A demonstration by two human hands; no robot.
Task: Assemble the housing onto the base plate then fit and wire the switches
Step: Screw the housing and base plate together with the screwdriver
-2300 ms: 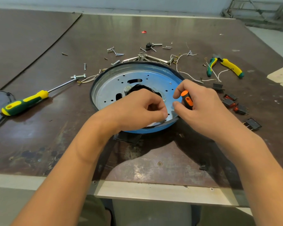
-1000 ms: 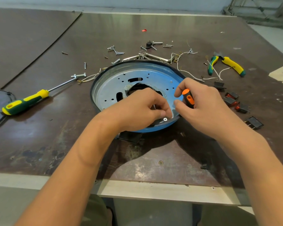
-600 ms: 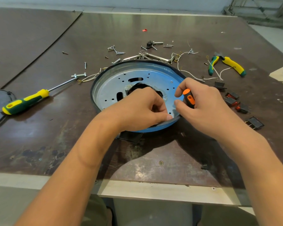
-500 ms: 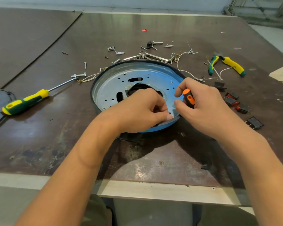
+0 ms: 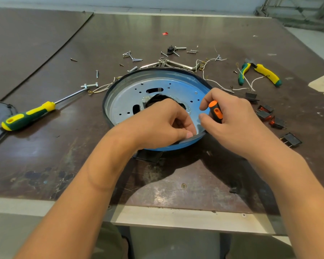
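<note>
Fixing the plate (image 5: 131, 96)
The right hand (image 5: 232, 122) grips 1 screwdriver (image 5: 215, 111); the left hand (image 5: 161, 124) curls its fingers (image 5: 185, 118) at the rim, hold unclear. Plate looks stiff, light; steady it by the rim.

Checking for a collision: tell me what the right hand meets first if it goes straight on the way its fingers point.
Probably the left hand: the right hand, gripping the orange screwdriver, points leftward over the base plate toward those fingertips; depth is unclear.
</note>
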